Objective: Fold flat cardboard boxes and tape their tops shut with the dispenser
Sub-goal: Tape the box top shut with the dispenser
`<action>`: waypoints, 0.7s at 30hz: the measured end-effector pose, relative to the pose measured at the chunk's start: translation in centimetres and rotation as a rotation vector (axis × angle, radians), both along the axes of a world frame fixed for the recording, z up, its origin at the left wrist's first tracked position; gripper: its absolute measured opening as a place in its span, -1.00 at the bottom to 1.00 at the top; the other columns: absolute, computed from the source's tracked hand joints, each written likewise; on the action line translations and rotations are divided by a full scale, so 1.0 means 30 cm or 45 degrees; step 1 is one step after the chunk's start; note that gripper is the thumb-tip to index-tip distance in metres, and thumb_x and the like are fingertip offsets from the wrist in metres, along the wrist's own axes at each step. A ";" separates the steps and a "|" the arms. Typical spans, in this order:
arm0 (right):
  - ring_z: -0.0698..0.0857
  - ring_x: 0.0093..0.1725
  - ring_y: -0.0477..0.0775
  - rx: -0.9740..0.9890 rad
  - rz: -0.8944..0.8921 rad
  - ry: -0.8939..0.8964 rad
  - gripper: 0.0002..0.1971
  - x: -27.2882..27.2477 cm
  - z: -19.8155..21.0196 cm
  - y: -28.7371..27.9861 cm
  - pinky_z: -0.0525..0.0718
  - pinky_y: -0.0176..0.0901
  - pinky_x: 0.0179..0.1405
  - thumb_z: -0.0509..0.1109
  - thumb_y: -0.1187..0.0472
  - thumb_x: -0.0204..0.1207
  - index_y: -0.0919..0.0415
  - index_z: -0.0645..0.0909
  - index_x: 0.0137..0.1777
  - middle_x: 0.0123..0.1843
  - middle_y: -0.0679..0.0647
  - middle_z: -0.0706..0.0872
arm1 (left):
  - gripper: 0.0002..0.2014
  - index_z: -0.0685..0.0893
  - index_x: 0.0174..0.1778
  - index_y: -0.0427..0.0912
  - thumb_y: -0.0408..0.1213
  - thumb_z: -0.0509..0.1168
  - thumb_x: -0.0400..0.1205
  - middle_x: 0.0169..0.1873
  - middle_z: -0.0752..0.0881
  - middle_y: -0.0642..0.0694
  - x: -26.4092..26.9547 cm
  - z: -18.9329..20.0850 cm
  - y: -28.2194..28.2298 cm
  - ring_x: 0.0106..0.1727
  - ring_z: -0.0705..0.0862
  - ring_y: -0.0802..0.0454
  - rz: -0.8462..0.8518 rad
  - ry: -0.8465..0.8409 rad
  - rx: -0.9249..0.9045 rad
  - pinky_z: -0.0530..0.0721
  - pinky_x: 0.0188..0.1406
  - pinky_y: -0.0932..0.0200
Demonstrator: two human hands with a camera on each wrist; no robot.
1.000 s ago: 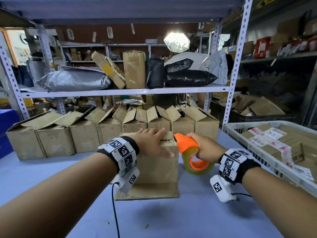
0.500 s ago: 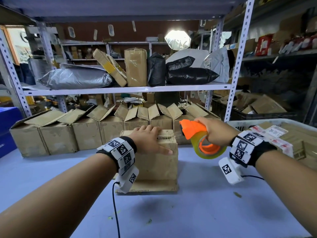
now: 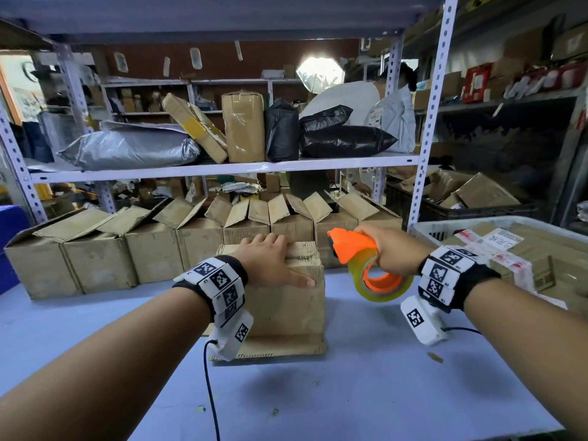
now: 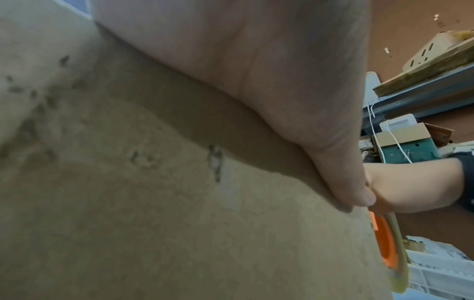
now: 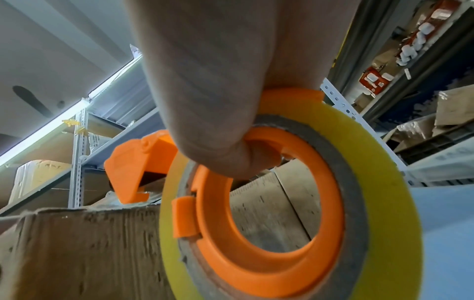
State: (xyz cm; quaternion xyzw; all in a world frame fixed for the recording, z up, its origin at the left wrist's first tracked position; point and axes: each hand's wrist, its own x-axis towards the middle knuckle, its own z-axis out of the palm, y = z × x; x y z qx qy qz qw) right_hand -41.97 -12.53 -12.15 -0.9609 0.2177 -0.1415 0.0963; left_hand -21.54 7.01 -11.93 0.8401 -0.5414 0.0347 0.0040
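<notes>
A brown cardboard box [image 3: 286, 307] stands upright in the middle of the blue table, one bottom flap sticking out toward me. My left hand [image 3: 270, 262] lies flat on its closed top flaps, fingers straight, thumb along the near top edge; the left wrist view shows the palm [image 4: 256, 81] on the cardboard [image 4: 153, 203]. My right hand [image 3: 386, 249] grips the orange tape dispenser [image 3: 353, 245] with its yellow tape roll [image 3: 378, 284], held in the air just right of the box's top corner. In the right wrist view the dispenser's orange head [image 5: 133, 168] is right above the box edge [image 5: 77, 243].
A row of open cardboard boxes [image 3: 152, 246] lines the back of the table [image 3: 350, 393]. A white crate [image 3: 423, 230] of labelled parcels sits at the right. A metal shelf [image 3: 222, 168] with parcels and bags hangs over the back. A person stands behind the shelf.
My right hand has lifted the tape dispenser off the table level up to the box's top right corner. My left hand has stayed flat on the box top.
</notes>
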 end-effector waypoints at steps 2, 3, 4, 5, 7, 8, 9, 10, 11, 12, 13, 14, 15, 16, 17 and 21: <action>0.71 0.05 0.14 -0.001 -0.016 0.031 -0.50 -0.001 -0.021 -0.006 0.70 0.16 0.08 0.40 0.35 0.49 -0.16 0.41 0.30 0.07 0.02 0.73 | 0.18 0.21 0.68 0.04 0.72 0.18 0.24 0.60 0.37 -0.02 0.000 0.001 -0.001 0.63 0.29 -0.10 -0.001 0.002 0.004 0.23 0.55 -0.16; 0.71 0.04 0.16 0.000 -0.016 0.054 -0.48 0.000 -0.030 -0.007 0.70 0.15 0.05 0.38 0.37 0.48 -0.15 0.40 0.33 0.06 0.04 0.73 | 0.18 0.21 0.69 0.04 0.71 0.18 0.24 0.61 0.36 -0.02 0.000 0.001 -0.001 0.63 0.28 -0.10 -0.003 0.004 0.004 0.23 0.56 -0.16; 0.70 0.02 0.16 0.005 -0.010 0.082 -0.47 0.002 -0.040 -0.006 0.70 0.13 0.02 0.35 0.39 0.48 -0.14 0.38 0.34 0.05 0.04 0.73 | 0.17 0.20 0.69 0.04 0.71 0.19 0.25 0.61 0.36 -0.02 0.000 0.001 -0.002 0.64 0.27 -0.10 -0.004 0.005 0.003 0.23 0.56 -0.16; 0.70 -0.02 0.15 0.009 -0.003 0.113 -0.46 0.006 -0.053 -0.003 0.70 0.11 -0.03 0.32 0.40 0.48 -0.14 0.37 0.35 0.01 0.03 0.72 | 0.17 0.20 0.69 0.03 0.70 0.19 0.26 0.61 0.35 -0.03 0.000 0.001 -0.002 0.64 0.27 -0.11 -0.003 0.007 0.002 0.22 0.56 -0.16; 0.70 -0.07 0.16 0.007 -0.009 0.175 -0.44 0.013 -0.079 0.005 0.71 0.11 -0.08 0.30 0.41 0.48 -0.13 0.33 0.37 -0.04 0.02 0.70 | 0.16 0.17 0.71 0.04 0.69 0.19 0.29 0.63 0.32 -0.04 0.002 -0.002 -0.002 0.66 0.24 -0.12 -0.004 0.021 0.011 0.19 0.60 -0.16; 0.70 -0.07 0.18 0.003 -0.019 0.194 -0.43 0.015 -0.089 0.005 0.72 0.14 -0.08 0.30 0.41 0.48 -0.12 0.32 0.38 -0.04 0.04 0.71 | 0.16 0.14 0.72 0.05 0.68 0.19 0.30 0.65 0.29 -0.04 0.003 -0.001 -0.003 0.68 0.21 -0.12 -0.005 0.038 0.024 0.15 0.63 -0.17; 0.71 -0.07 0.20 -0.001 -0.029 0.206 -0.42 0.015 -0.095 0.001 0.73 0.17 -0.06 0.30 0.42 0.47 -0.13 0.31 0.39 -0.03 0.06 0.71 | 0.16 0.10 0.73 0.07 0.68 0.18 0.30 0.67 0.26 -0.04 0.006 -0.001 -0.005 0.70 0.17 -0.12 -0.006 0.056 0.044 0.10 0.66 -0.16; 0.71 -0.07 0.21 -0.007 -0.037 0.213 -0.41 0.012 -0.097 -0.005 0.73 0.20 -0.06 0.30 0.42 0.46 -0.13 0.30 0.38 -0.03 0.07 0.72 | 0.17 0.06 0.74 0.08 0.68 0.17 0.31 0.69 0.23 -0.03 0.009 -0.001 -0.007 0.72 0.14 -0.12 -0.006 0.068 0.065 0.06 0.70 -0.16; 0.71 -0.08 0.21 -0.017 -0.040 0.221 -0.40 0.007 -0.096 -0.012 0.73 0.21 -0.07 0.30 0.43 0.45 -0.14 0.29 0.38 -0.05 0.07 0.71 | 0.17 0.03 0.75 0.09 0.69 0.16 0.31 0.70 0.20 -0.02 0.012 -0.001 -0.009 0.73 0.10 -0.12 -0.006 0.075 0.084 0.01 0.72 -0.18; 0.71 -0.10 0.21 -0.027 -0.043 0.229 -0.40 0.000 -0.095 -0.020 0.74 0.21 -0.10 0.30 0.43 0.45 -0.15 0.29 0.37 -0.07 0.06 0.70 | 0.18 0.01 0.75 0.10 0.69 0.15 0.31 0.72 0.18 -0.01 0.015 -0.001 -0.011 0.74 0.08 -0.12 -0.007 0.080 0.097 -0.02 0.72 -0.19; 0.70 -0.11 0.20 -0.034 -0.047 0.236 -0.40 -0.010 -0.094 -0.028 0.73 0.20 -0.11 0.30 0.43 0.45 -0.14 0.29 0.37 -0.08 0.03 0.69 | 0.18 0.00 0.75 0.10 0.69 0.15 0.31 0.72 0.17 -0.01 0.019 -0.003 -0.014 0.75 0.07 -0.13 -0.010 0.083 0.100 -0.03 0.73 -0.21; 0.69 -0.10 0.19 -0.040 -0.050 0.238 -0.40 -0.021 -0.093 -0.035 0.73 0.20 -0.11 0.30 0.43 0.45 -0.13 0.31 0.38 -0.07 0.00 0.67 | 0.18 -0.01 0.75 0.10 0.69 0.15 0.31 0.72 0.17 -0.02 0.022 -0.005 -0.015 0.75 0.06 -0.13 -0.015 0.083 0.097 -0.04 0.73 -0.22; 0.68 -0.09 0.19 -0.049 -0.054 0.239 -0.41 -0.032 -0.092 -0.041 0.72 0.21 -0.10 0.29 0.43 0.45 -0.13 0.32 0.38 -0.06 -0.01 0.66 | 0.18 -0.01 0.75 0.10 0.69 0.15 0.31 0.73 0.16 -0.03 0.024 -0.008 -0.017 0.75 0.06 -0.14 -0.021 0.082 0.093 -0.05 0.73 -0.23; 0.68 -0.07 0.19 -0.060 -0.057 0.243 -0.40 -0.042 -0.091 -0.045 0.71 0.21 -0.08 0.29 0.43 0.44 -0.13 0.32 0.38 -0.04 -0.02 0.65 | 0.18 -0.01 0.76 0.10 0.69 0.14 0.31 0.73 0.16 -0.03 0.026 -0.009 -0.017 0.75 0.06 -0.14 -0.027 0.082 0.091 -0.05 0.73 -0.24; 0.67 -0.07 0.19 -0.069 -0.060 0.249 -0.41 -0.050 -0.091 -0.048 0.71 0.21 -0.07 0.29 0.44 0.44 -0.14 0.33 0.37 -0.04 -0.02 0.65 | 0.19 -0.01 0.76 0.10 0.69 0.14 0.31 0.73 0.16 -0.03 0.028 -0.010 -0.016 0.75 0.06 -0.14 -0.031 0.085 0.091 -0.06 0.73 -0.24; 0.64 -0.19 0.04 -0.078 -0.058 0.256 -0.46 -0.078 -0.092 -0.072 0.63 0.03 -0.26 0.30 0.44 0.45 -0.13 0.34 0.29 -0.15 -0.07 0.61 | 0.18 -0.01 0.76 0.10 0.68 0.16 0.32 0.73 0.16 -0.01 0.032 -0.010 -0.019 0.75 0.06 -0.12 -0.040 0.093 0.084 -0.07 0.73 -0.22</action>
